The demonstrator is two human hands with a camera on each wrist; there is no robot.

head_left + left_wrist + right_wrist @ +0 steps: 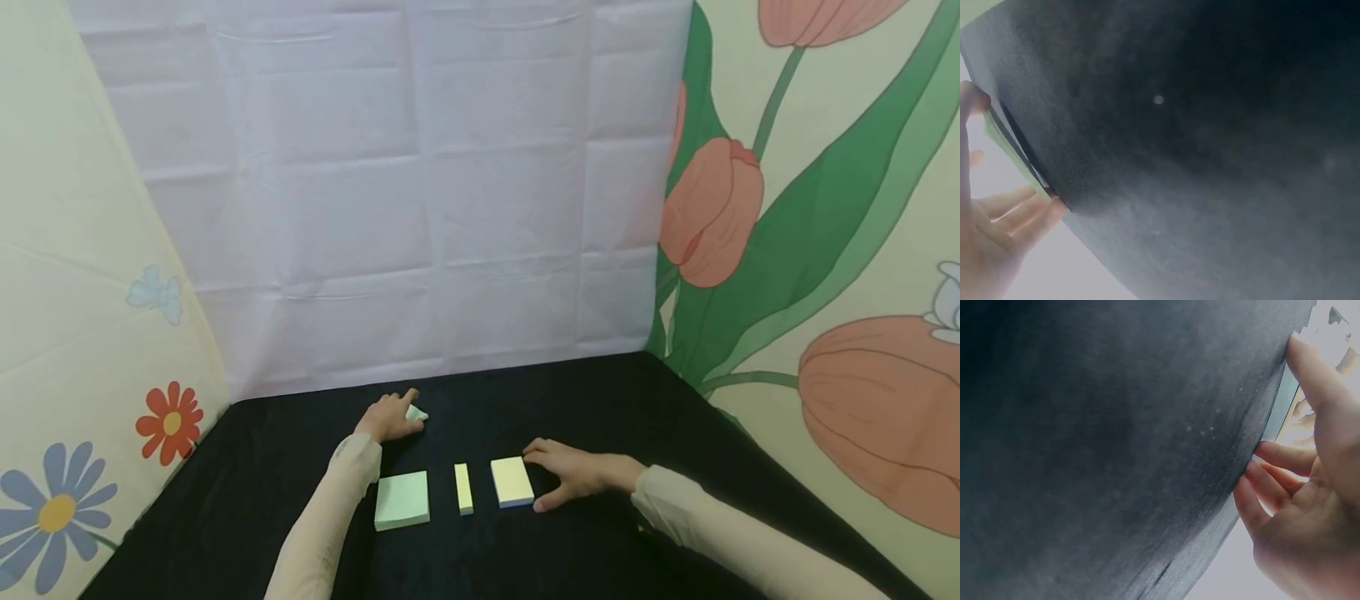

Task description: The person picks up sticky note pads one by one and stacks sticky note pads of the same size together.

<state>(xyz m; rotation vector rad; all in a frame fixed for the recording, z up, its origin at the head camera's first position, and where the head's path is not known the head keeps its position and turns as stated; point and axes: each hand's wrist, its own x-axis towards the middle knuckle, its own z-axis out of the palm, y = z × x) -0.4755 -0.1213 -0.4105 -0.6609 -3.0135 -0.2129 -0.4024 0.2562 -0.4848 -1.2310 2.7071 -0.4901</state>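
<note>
My left hand (388, 417), reaching to the far left part of the table, pinches a small light green sticky note pad (416, 413) between thumb and fingers. In the left wrist view that pad (1016, 156) shows nearly edge-on, close to the dark surface. My right hand (573, 473) rests beside a pale yellow sticky note pad (513, 481), thumb and fingers spread at its right-hand corners. The right wrist view shows this pad's edge (1282, 406) between the fingertips; whether they touch it, I cannot tell.
A larger light green sticky note pad (402, 500) lies near my left forearm. Between it and the yellow pad lies a narrow yellow sticky note strip (463, 489). All are on a black-covered table (585, 400), with a white cloth (420, 208) behind and flowered cloths at both sides.
</note>
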